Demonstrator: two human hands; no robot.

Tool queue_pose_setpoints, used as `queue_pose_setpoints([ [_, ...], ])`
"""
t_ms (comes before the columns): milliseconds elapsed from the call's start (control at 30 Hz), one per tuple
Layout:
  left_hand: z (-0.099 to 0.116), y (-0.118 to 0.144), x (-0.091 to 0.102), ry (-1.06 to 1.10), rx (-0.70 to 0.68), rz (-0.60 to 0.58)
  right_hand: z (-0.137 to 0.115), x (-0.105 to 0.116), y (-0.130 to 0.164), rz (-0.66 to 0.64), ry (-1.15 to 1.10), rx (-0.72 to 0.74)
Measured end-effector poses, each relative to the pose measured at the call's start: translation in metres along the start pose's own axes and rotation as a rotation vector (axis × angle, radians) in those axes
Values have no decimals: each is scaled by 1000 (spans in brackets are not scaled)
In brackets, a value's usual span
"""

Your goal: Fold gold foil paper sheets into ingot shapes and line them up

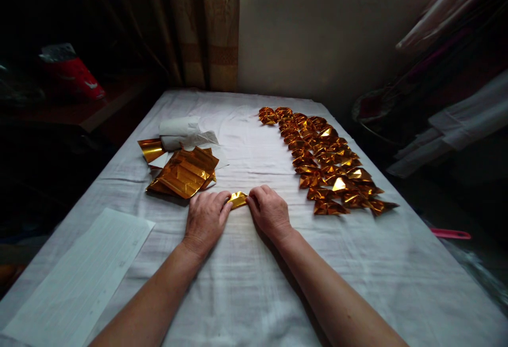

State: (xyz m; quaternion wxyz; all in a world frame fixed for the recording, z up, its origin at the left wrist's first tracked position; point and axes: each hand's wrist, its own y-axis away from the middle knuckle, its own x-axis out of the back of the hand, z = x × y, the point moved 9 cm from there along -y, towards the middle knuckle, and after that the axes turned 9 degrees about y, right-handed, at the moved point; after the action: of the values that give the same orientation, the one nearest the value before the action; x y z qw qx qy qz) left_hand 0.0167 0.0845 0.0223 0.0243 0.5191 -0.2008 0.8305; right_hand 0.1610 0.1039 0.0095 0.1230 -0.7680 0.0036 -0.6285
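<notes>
Two hands pinch one small folded gold foil piece [238,199] on the white-clothed bench [254,283]: left hand [205,220] fingers grip its left end, right hand [270,210] fingers its right end, long axis running between them.

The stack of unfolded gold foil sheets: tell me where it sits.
In the head view, the stack of gold foil sheets lies on the white cloth, just beyond the left hand, below a white roll.

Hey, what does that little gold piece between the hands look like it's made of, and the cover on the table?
The gold piece looks like thin metallic foil paper: mirror-bright, holding sharp creases. The table cover looks like white woven cloth: matte, with soft wrinkles. Both hands, left hand and right hand, pinch the piece.
</notes>
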Motion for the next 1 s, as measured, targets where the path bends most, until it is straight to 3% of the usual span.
queue_pose_setpoints([
  [367,-2,-1,-1,-15,6,-27,-1,4,6,112,-10,60],
  [633,-1,0,-2,-20,2,-7,-30,20,25,258,-18,298],
  [833,1,0,0,3,-10,4,10,12,19,226,-175,64],
  [1000,3,0,0,11,-23,-7,21,8,14,116,-241,36],
])
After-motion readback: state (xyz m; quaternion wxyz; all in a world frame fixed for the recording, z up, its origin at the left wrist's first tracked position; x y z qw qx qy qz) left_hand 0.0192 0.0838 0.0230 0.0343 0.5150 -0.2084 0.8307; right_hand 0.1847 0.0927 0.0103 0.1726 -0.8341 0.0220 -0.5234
